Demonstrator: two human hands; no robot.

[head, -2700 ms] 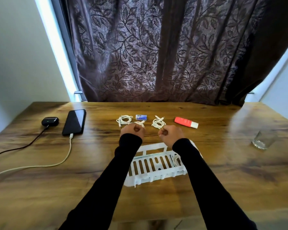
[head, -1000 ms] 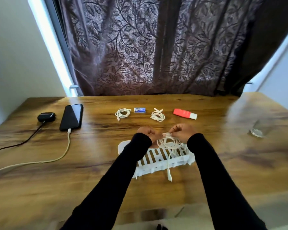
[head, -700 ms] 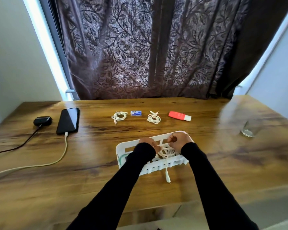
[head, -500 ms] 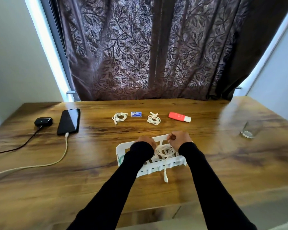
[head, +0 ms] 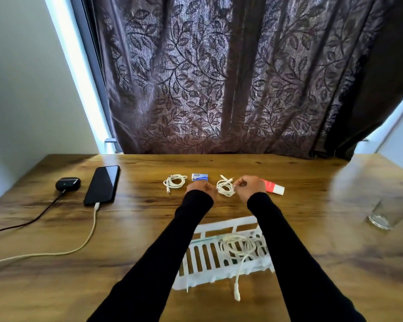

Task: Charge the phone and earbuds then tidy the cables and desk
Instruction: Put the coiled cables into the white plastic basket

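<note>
head view: only cam, looks down at the wooden desk point(head: 135, 228)
landmark: white slotted basket point(head: 209, 259), near edge of desk, centre
l hand point(head: 199, 188): beyond basket, fingers curled, touching left side of the coiled white cable point(head: 225, 188); can't tell if it really pinches it
r hand point(head: 250, 185): beyond basket, fingertips pinch the right side of same coil
hands: close together, coil between them, resting on desk
in basket: another white cable point(head: 239, 246), loose coil, plug end hangs over the near wall onto desk
far-left of basket: phone point(head: 102, 185) w/ white lead plugged in, earbuds case point(head: 68, 183) w/ dark lead, so charging looks done
beyond basket, left of hands: third coil point(head: 173, 181), small blue packet point(head: 199, 177)
beyond basket, right of hands: red/white tube point(head: 273, 187), partly behind r hand
far right of basket: glass point(head: 382, 217)
step tip: prob. gather all loops before lifting so coil doesn't spring open; set it fully inside basket, tuck plug ends in
vs 0.5 s ago: hands were at the basket with a cable; now they've reached out to the next coil, and that cable lies in the basket
</note>
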